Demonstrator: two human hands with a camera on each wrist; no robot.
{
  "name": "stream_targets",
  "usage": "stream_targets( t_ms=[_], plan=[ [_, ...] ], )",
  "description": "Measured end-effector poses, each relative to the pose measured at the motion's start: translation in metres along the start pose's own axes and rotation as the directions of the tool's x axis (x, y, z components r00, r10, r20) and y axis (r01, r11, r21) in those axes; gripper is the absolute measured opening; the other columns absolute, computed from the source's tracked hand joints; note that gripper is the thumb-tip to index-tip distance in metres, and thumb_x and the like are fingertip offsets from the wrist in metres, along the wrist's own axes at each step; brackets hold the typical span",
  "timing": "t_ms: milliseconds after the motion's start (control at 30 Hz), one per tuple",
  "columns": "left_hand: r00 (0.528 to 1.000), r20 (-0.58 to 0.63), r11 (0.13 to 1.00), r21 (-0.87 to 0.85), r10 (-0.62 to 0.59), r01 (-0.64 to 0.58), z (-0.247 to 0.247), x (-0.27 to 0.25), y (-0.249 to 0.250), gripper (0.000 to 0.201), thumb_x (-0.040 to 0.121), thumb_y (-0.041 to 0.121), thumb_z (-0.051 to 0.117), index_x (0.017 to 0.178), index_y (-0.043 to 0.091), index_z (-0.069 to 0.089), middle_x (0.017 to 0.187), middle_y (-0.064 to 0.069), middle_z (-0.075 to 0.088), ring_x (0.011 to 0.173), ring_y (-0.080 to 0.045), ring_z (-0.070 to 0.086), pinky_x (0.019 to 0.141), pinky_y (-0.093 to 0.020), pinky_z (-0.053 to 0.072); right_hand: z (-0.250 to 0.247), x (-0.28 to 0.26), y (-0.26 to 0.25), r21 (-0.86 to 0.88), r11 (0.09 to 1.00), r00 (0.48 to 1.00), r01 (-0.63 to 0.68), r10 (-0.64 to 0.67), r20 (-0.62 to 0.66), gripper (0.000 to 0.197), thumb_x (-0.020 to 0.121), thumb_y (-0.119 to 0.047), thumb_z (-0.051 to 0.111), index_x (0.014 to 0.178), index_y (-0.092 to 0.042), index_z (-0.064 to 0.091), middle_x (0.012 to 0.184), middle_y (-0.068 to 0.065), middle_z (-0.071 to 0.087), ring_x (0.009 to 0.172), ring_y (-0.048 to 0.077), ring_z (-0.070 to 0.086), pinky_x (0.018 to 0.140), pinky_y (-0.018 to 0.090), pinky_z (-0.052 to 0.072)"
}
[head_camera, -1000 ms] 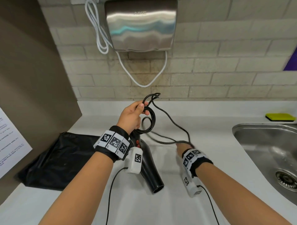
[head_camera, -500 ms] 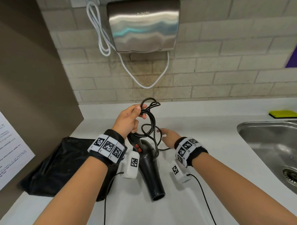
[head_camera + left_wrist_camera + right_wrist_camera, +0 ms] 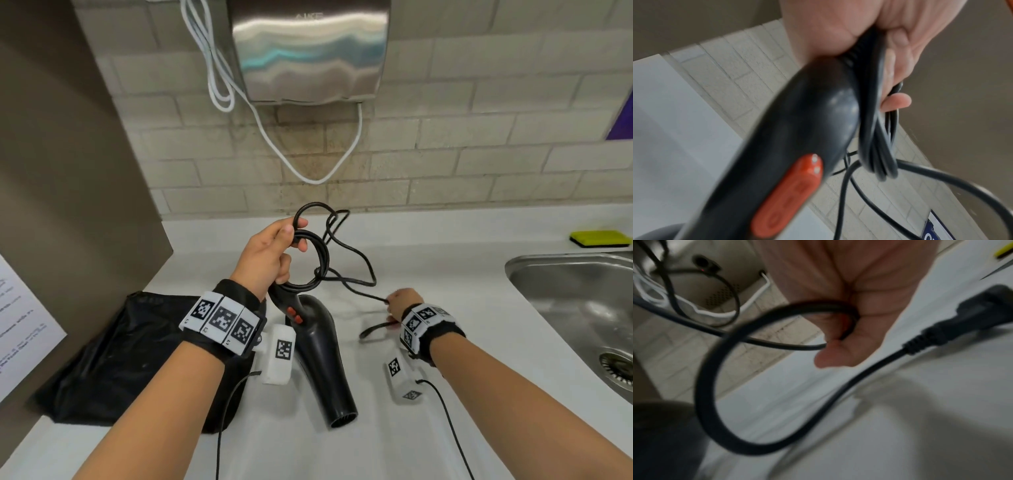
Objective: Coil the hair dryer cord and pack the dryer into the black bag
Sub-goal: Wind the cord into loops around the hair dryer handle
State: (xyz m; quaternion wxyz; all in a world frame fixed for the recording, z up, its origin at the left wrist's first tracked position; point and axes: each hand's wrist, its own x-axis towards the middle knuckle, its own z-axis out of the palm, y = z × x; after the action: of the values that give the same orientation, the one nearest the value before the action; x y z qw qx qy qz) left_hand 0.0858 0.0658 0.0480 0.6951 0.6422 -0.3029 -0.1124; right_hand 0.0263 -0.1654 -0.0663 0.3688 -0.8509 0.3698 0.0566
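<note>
The black hair dryer (image 3: 322, 356) with orange switches (image 3: 789, 196) lies on the white counter, nozzle toward me. My left hand (image 3: 270, 253) grips several loops of its black cord (image 3: 315, 253) together with the end of the handle (image 3: 818, 104), just above the dryer. My right hand (image 3: 399, 303) is lower right and holds the loose run of cord (image 3: 846, 318) in curled fingers. The plug (image 3: 972, 316) trails on the counter beyond it. The black bag (image 3: 113, 363) lies flat at the left, beside the dryer.
A steel sink (image 3: 575, 308) is sunk into the counter at the right, with a yellow sponge (image 3: 599, 238) behind it. A steel hand dryer (image 3: 311, 48) with a white cable (image 3: 308, 174) hangs on the brick wall. A brown panel (image 3: 68, 154) closes off the left.
My right hand has drawn back to the right along the cord after coming up beside the coil. The left hand now holds one more loop. The dryer has stayed put.
</note>
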Motion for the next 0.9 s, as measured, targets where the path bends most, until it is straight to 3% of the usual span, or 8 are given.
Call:
stream_targets(
  t_ms=[67,200,333,467,533,600,767,900],
  plan=[
    [1.000,0.014,1.000,-0.016,0.010,-0.010,0.000,-0.002,0.000,0.026,0.100,0.024,0.034,0.102,0.022,0.060,0.065,0.011,0.058,0.033,-0.003,0.024,0.035,-0.015,0.024,0.001,-0.008,0.007,-0.244,0.970,1.000,0.004,-0.008,-0.017,0.023,0.091,-0.035,0.052,0.098,-0.014,0.059,0.115,0.007,0.063,0.105,0.022,0.060,0.092,0.026,0.046],
    [1.000,-0.019,0.999,-0.030,0.020,-0.021,-0.002,-0.004,0.000,0.027,0.100,0.023,0.034,0.102,0.023,0.060,0.072,0.004,0.055,0.032,-0.003,0.024,0.035,-0.014,0.025,0.001,-0.009,0.015,-0.279,0.955,0.995,-0.097,0.094,-0.024,0.026,0.088,-0.025,0.054,0.105,-0.009,0.066,0.114,0.006,0.065,0.106,0.021,0.060,0.088,0.023,0.046],
    [1.000,-0.021,1.000,-0.020,0.002,-0.002,-0.005,0.000,-0.001,0.026,0.100,0.024,0.034,0.102,0.023,0.060,0.070,0.005,0.055,0.033,-0.003,0.023,0.036,-0.015,0.025,-0.002,-0.017,-0.005,-0.304,0.952,0.996,0.027,-0.050,-0.068,0.030,0.096,-0.019,0.041,0.118,-0.007,0.058,0.118,0.008,0.060,0.108,0.022,0.057,0.088,0.025,0.045],
    [1.000,0.006,1.000,-0.012,-0.006,0.006,0.001,0.004,0.000,0.026,0.100,0.025,0.034,0.101,0.023,0.060,0.063,0.012,0.058,0.033,-0.004,0.023,0.036,-0.015,0.025,-0.002,-0.023,-0.040,0.111,0.951,0.938,0.289,-0.259,-0.229,0.033,0.097,-0.017,0.034,0.122,-0.009,0.054,0.120,0.014,0.059,0.109,0.029,0.055,0.097,0.033,0.042],
    [1.000,0.003,1.000,-0.008,-0.003,0.003,0.004,0.005,0.000,0.026,0.100,0.025,0.035,0.101,0.024,0.060,0.063,0.012,0.057,0.033,-0.004,0.023,0.035,-0.014,0.024,-0.002,-0.036,-0.054,0.428,0.804,0.909,0.413,-0.334,-0.250,0.036,0.098,-0.017,0.028,0.119,-0.004,0.056,0.099,0.011,0.064,0.083,0.020,0.056,0.075,0.024,0.045],
    [1.000,-0.005,1.000,0.003,-0.004,0.004,0.005,0.006,0.001,0.026,0.100,0.025,0.035,0.102,0.023,0.060,0.066,0.008,0.056,0.032,-0.004,0.024,0.035,-0.015,0.024,-0.009,-0.053,-0.068,0.672,0.627,0.916,0.395,-0.328,-0.232,0.038,0.101,-0.023,0.023,0.111,-0.008,0.057,0.083,0.004,0.062,0.063,0.010,0.044,0.054,0.016,0.036],
    [1.000,-0.010,0.999,0.030,-0.014,0.014,0.006,0.008,0.004,0.025,0.101,0.024,0.034,0.102,0.021,0.058,0.071,0.002,0.053,0.031,-0.003,0.024,0.035,-0.015,0.023,-0.025,-0.070,-0.082,0.826,0.363,0.865,0.432,-0.425,-0.266,0.023,0.098,-0.018,0.038,0.085,-0.017,0.057,0.076,-0.001,0.056,0.052,0.009,0.037,0.044,0.016,0.031],
    [1.000,-0.005,0.999,0.027,-0.017,0.017,0.012,0.010,0.004,0.024,0.100,0.022,0.035,0.099,0.022,0.059,0.067,0.007,0.055,0.031,-0.003,0.025,0.035,-0.016,0.023,-0.019,-0.080,-0.092,0.794,0.312,0.811,0.522,-0.471,-0.348,0.018,0.091,-0.005,0.050,0.078,-0.017,0.052,0.071,-0.003,0.055,0.051,0.006,0.043,0.048,0.018,0.034]
  ],
)
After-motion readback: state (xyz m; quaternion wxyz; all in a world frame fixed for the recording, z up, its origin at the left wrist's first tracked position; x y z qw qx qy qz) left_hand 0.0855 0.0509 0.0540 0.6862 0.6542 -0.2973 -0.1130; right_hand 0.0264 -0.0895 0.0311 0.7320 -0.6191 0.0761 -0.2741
